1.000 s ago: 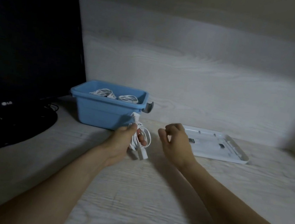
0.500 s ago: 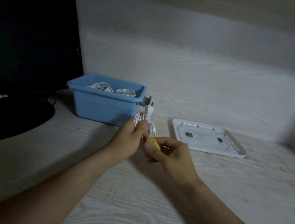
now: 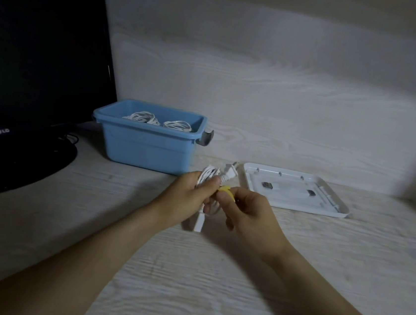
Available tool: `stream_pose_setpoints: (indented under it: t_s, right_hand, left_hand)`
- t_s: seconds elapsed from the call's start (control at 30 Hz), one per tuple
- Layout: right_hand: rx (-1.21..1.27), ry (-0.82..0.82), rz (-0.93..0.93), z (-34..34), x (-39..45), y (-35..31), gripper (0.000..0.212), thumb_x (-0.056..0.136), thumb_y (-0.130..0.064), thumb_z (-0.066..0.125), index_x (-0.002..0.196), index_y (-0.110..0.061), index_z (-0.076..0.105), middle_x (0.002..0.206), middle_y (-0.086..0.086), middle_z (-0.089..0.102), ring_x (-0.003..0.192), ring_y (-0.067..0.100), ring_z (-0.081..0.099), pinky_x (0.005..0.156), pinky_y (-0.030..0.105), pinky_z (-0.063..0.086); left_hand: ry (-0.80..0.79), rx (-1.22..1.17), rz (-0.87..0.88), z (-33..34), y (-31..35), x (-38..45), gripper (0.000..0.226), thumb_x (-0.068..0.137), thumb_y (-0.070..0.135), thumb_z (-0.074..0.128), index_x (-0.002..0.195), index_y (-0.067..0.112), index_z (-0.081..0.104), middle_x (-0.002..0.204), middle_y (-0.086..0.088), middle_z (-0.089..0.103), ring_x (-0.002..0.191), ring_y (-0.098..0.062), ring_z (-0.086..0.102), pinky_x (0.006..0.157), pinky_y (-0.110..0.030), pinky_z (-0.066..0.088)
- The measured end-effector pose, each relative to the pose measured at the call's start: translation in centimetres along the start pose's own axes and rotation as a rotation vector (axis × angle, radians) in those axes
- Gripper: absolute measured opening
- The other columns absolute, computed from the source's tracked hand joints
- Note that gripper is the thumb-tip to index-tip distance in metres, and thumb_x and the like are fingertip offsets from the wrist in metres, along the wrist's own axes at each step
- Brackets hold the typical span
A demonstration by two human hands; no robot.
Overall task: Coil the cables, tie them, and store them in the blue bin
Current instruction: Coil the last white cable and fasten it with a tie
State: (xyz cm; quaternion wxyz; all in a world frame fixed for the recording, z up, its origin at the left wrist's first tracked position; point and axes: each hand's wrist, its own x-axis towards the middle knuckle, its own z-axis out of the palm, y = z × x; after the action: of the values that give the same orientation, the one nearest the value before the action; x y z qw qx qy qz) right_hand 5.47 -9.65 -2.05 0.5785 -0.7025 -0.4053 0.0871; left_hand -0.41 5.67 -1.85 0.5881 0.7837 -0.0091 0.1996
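Since 0.5 s ago the coiled cable point(image 3: 211, 177) has tilted rightward; left hand point(image 3: 189, 196) grip clamped on it, right hand point(image 3: 245, 210) pinching the yellow tie point(image 3: 226, 189): wrap it snugly round the coil's middle

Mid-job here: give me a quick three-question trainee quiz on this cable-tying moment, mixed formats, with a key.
1. True or false: the blue bin already holds coiled white cables.
2. Which hand pinches the yellow tie? A) left hand B) right hand
3. Fill in: the white lid lies to the ____ of the bin.

Key:
1. True; two coils show inside.
2. B; the left hand grips the white cable bundle.
3. Right.
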Motion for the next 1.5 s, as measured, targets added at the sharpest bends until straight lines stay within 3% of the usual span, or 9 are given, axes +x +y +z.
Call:
stream_pose_setpoints:
  t_s: [0.13,0.27,0.37,0.53,0.73,0.93,1.2,1.33,1.5]
  right_hand:
    - [-0.08,-0.057,-0.028,-0.6,0.0,0.1,0.02,0.1,-0.016,0.058,0.087,-0.009,0.072,0.073,-0.005,0.072,0.054,0.0,0.051,0.058,0.016,0.04]
    - [-0.147,-0.115,-0.05,-1.3,0.0,0.0,0.015,0.099,-0.012,0.06,0.091,-0.014,0.072,0.07,-0.02,0.068,0.056,-0.004,0.054,0.059,0.009,0.039]
    - [-0.158,-0.071,-0.058,-1.6,0.1,0.2,0.014,0.098,-0.015,0.062,0.087,-0.02,0.07,0.063,-0.021,0.058,0.056,0.001,0.05,0.06,0.015,0.039]
    - [0.011,0.078,0.011,-1.1,0.5,0.7,0.022,0.094,-0.022,0.066,0.088,-0.001,0.065,0.079,0.013,0.069,0.075,0.023,0.07,0.068,0.039,0.062]
    - [0.136,0.298,-0.063,0.0,0.4,0.1,0.032,0.077,-0.007,0.082,0.067,0.002,0.053,0.075,0.016,0.074,0.066,0.027,0.073,0.059,0.033,0.057]
    - [0.173,0.365,-0.03,0.4,0.2,0.2,0.025,0.078,0.006,0.079,0.078,0.011,0.054,0.082,0.025,0.071,0.073,0.032,0.072,0.068,0.036,0.061]
    - [0.045,0.47,0.093,0.9,0.3,0.7,0.025,0.07,-0.012,0.086,0.072,-0.006,0.061,0.067,0.011,0.072,0.068,0.028,0.074,0.069,0.054,0.06]
    - [-0.058,0.501,0.138,0.4,0.6,0.8,0.021,0.067,-0.013,0.085,0.072,-0.009,0.065,0.065,0.008,0.072,0.065,0.027,0.073,0.064,0.05,0.06]
    - [-0.119,0.504,0.177,0.1,0.6,0.8,0.022,0.068,-0.006,0.085,0.065,-0.012,0.064,0.062,0.006,0.071,0.061,0.021,0.072,0.059,0.038,0.061]
  left_hand:
    - [-0.063,0.029,0.01,0.0,-0.1,-0.3,0.03,0.096,0.021,0.06,0.083,-0.006,0.056,0.069,-0.01,0.055,0.066,-0.017,0.052,0.062,-0.031,0.044]
    - [0.057,0.106,-0.02,-0.1,-0.8,0.2,0.038,0.102,0.023,0.051,0.065,0.015,0.053,0.059,0.002,0.054,0.059,-0.013,0.052,0.064,-0.033,0.044]
    - [0.091,0.169,0.016,-0.7,-1.2,0.4,0.043,0.104,0.024,0.046,0.062,0.019,0.052,0.054,0.005,0.056,0.056,-0.012,0.055,0.065,-0.033,0.046]
    - [0.133,0.214,0.005,-0.8,-0.9,0.3,0.04,0.102,0.02,0.048,0.064,0.012,0.057,0.055,0.002,0.06,0.056,-0.01,0.055,0.063,-0.032,0.045]
    - [0.123,0.163,0.034,0.1,-0.2,0.4,0.027,0.099,0.012,0.051,0.079,-0.004,0.06,0.059,0.0,0.06,0.057,-0.01,0.055,0.061,-0.03,0.048]
    - [0.199,0.2,0.024,1.1,-0.8,0.4,0.021,0.099,0.023,0.052,0.082,0.014,0.058,0.064,0.003,0.061,0.058,-0.004,0.057,0.057,-0.021,0.045]
    - [0.161,0.092,-0.106,2.3,-0.5,0.4,0.027,0.105,0.024,0.042,0.116,0.001,0.048,0.093,0.0,0.057,0.082,-0.004,0.054,0.07,-0.013,0.044]
    - [0.052,0.131,-0.137,3.0,-0.1,0.0,0.014,0.105,0.018,0.039,0.106,0.004,0.038,0.085,0.0,0.049,0.079,-0.009,0.049,0.061,-0.013,0.042]
    - [0.016,0.186,-0.024,2.9,-0.5,-0.4,0.025,0.102,0.021,0.048,0.125,0.01,0.049,0.105,0.004,0.061,0.092,-0.005,0.058,0.078,-0.021,0.045]
